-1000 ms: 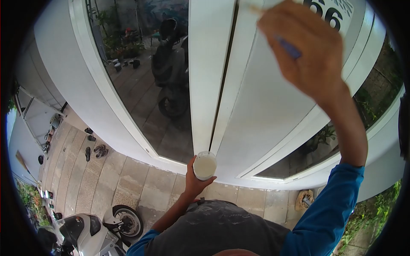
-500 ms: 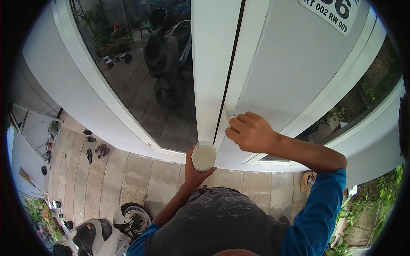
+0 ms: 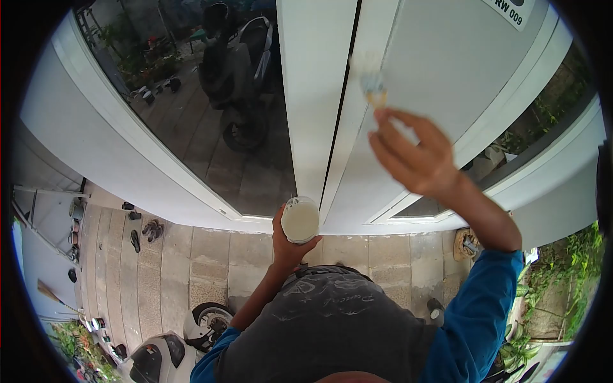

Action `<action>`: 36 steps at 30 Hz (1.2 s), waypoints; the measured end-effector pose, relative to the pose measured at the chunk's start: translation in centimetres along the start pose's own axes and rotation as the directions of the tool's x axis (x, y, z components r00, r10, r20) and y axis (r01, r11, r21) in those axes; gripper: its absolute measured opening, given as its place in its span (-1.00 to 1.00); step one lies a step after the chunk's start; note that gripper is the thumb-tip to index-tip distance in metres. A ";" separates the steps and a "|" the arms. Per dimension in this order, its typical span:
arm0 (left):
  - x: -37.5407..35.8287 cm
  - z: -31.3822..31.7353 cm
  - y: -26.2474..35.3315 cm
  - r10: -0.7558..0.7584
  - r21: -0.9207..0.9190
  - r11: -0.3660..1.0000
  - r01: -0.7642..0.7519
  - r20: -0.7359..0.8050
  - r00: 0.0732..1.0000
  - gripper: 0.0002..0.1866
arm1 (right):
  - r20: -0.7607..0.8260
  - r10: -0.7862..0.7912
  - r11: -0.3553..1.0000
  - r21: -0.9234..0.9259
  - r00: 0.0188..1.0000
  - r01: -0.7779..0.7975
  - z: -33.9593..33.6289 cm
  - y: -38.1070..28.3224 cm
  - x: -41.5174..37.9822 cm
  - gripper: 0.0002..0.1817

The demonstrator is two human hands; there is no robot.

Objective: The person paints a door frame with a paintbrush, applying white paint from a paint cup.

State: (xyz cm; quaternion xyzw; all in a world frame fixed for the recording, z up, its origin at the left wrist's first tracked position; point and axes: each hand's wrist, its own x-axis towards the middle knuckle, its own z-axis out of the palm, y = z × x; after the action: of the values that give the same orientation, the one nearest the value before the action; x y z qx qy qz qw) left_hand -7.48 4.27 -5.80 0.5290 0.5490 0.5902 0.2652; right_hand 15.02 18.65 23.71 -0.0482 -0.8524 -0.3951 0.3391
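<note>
Right hand (image 3: 415,159) pinches a small paintbrush (image 3: 371,83), bristles blurred against the white door panel (image 3: 447,70) beside the dark door gap (image 3: 338,108). Left hand (image 3: 287,239) wraps a cup of pale paint (image 3: 300,220) upright at chest height, seemingly kept close for dipping. The hands are well apart. Glass pane (image 3: 211,108) at left reflects a scooter.

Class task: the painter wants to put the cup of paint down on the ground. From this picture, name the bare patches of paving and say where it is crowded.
Bare paving runs along the door sill, between the sandals and the left hand holding the cup. More lies under the right forearm. Crowded: the motorbike at lower left, and clutter by the plants to the right.
</note>
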 end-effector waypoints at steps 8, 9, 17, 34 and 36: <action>0.7 -0.7 -0.3 -0.004 -0.009 1.000 0.004 0.043 0.999 0.20 | 0.301 0.259 0.862 0.357 0.918 -0.361 3.8 -8.9 -7.3 -0.79; 0.6 -0.8 -0.1 -0.016 -0.003 1.000 0.016 0.058 0.998 0.20 | 0.303 0.266 0.859 0.356 0.915 -0.367 3.6 -8.8 -7.1 -0.79; 0.6 0.5 -0.3 0.013 0.005 1.000 -0.013 0.064 0.998 0.21 | -0.292 0.282 0.957 0.151 0.914 -0.247 -1.7 -0.2 -0.9 -0.61; -3.4 5.1 1.3 -0.064 0.012 0.998 0.065 -0.046 0.997 0.23 | 0.442 0.546 0.377 0.629 0.712 -0.680 4.0 -11.6 -14.0 -0.76; -3.6 5.8 2.0 -0.059 0.048 0.997 0.061 -0.046 0.997 0.25 | 0.406 0.757 0.125 0.679 0.512 -0.723 2.9 -10.9 -14.8 -0.81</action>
State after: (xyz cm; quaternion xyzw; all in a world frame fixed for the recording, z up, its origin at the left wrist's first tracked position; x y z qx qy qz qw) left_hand -0.59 2.64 -6.09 0.5053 0.5847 0.5802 0.2572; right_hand 20.97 16.04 6.30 -0.2998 -0.7828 0.2456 0.4869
